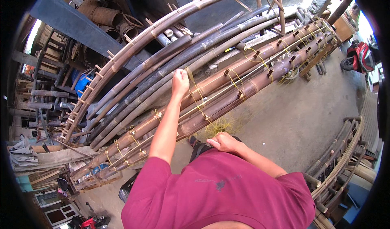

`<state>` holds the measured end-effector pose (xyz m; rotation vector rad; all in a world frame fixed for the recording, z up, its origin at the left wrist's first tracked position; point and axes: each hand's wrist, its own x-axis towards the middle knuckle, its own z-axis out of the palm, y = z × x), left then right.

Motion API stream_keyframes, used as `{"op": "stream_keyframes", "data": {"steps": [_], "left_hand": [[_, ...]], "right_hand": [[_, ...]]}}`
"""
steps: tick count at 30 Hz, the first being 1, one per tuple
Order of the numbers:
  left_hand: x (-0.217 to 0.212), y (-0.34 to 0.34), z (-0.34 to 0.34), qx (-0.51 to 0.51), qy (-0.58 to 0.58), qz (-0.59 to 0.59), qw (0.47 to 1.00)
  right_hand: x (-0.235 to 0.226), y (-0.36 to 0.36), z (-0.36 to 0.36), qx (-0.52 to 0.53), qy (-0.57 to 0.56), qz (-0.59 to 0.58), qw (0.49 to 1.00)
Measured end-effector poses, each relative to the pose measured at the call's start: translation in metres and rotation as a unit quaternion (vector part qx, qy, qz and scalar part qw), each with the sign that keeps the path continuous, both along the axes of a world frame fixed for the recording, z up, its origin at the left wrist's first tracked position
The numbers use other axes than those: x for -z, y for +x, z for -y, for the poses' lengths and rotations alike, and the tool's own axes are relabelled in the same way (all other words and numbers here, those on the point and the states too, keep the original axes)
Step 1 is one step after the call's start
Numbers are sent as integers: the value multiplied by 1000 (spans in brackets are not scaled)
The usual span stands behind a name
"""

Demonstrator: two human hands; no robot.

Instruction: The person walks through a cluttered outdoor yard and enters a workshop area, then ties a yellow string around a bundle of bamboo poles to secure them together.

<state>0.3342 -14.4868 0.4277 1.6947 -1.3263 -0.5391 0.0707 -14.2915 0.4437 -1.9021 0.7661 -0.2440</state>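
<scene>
My left hand point(180, 83) is raised over the bamboo poles, its fingers closed on a thin yellow cord point(193, 79). From there the cord slants down to a peg on the nearer thick bamboo pole point(195, 123). Low in front of my body, my right hand point(224, 142) is closed, with a loose tangle of yellow cord point(221, 126) coming out beside it. The farther bamboo pole point(217, 81) runs alongside, with thin strips between the two. Short pegs stand out of both poles, and yellow cord loops point(233, 79) tie them together at several spots.
Behind the poles lie long curved bamboo poles point(162, 72) and an arched bamboo rail point(156, 30) with short pegs. A red motorbike point(360, 57) stands at the far right on the concrete floor point(292, 115). Another bamboo frame point(341, 164) is at lower right.
</scene>
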Motion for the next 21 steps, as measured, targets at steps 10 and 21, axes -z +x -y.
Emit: {"op": "stream_keyframes", "data": {"steps": [10, 21], "left_hand": [[-26, 83, -36, 119, 238, 201, 943], [-7, 169, -148, 161, 256, -153, 941]], "right_hand": [[90, -70, -9, 523, 356, 204, 747], [-8, 141, -44, 109, -112, -34, 987]]}}
